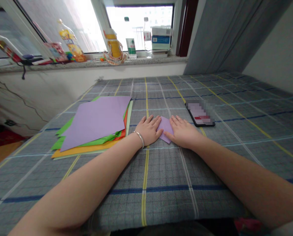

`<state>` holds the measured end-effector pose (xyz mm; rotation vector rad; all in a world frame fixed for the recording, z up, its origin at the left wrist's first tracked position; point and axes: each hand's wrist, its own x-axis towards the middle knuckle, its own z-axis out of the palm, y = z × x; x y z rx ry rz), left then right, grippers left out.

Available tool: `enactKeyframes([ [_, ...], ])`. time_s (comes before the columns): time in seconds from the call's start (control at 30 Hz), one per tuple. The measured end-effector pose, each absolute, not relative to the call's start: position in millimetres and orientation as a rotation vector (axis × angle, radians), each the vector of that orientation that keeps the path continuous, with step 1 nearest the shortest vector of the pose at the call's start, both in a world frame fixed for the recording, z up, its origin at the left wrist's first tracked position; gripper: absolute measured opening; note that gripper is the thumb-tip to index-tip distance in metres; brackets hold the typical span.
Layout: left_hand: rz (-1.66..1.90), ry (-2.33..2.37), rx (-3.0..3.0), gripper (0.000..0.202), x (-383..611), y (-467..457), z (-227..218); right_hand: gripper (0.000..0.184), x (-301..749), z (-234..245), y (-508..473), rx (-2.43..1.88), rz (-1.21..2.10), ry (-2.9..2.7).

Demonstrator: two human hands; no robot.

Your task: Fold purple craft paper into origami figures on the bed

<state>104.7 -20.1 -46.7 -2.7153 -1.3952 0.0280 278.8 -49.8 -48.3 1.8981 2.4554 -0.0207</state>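
Note:
A small folded piece of purple paper [165, 128] lies flat on the plaid cloth [166, 173], in front of me. My left hand [148, 129], with a silver bangle [140, 139] at the wrist, rests palm down on its left edge, fingers stretched out. From the other side my right hand [183, 131] lies flat on the paper's right edge, its fingers extended too. Both thumbs point inward over the lower part of the paper. The edges under my hands are hidden.
Left of my hands is a loose stack of coloured paper [99, 119], purple on top. A phone [200, 114] lies to the right, its screen blurred. Bottles [147, 37], a yellow flask [114, 46] and boxes [161, 41] stand on the windowsill. A grey curtain [215, 36] hangs at right.

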Motion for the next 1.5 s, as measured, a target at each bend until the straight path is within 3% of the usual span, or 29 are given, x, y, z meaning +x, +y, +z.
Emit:
enactKeyframes([
  [0.6, 0.098, -1.449, -2.563, 0.067, 106, -46, -37, 0.07, 276, -17, -64, 1.936, 0.084, 2.346],
  [0.93, 0.172, -1.57, -2.497, 0.054, 111, -59, -23, 0.064, 277, -14, -66, 1.972, 0.092, 2.294],
  [1.2, -0.189, -1.567, -2.519, 0.057, 106, -50, -44, 0.064, 291, -25, -55, 2.009, 0.22, 2.441],
  [1.37, -0.436, -1.658, -2.617, 0.06, 108, -25, -54, 0.048, 299, -35, -39, 2.155, 0.03, 2.523],
  [1.5, -0.736, -1.913, -2.685, 0.038, 107, -5, -55, 0.027, 304, -45, -23, 2.397, -0.548, 2.608],
])
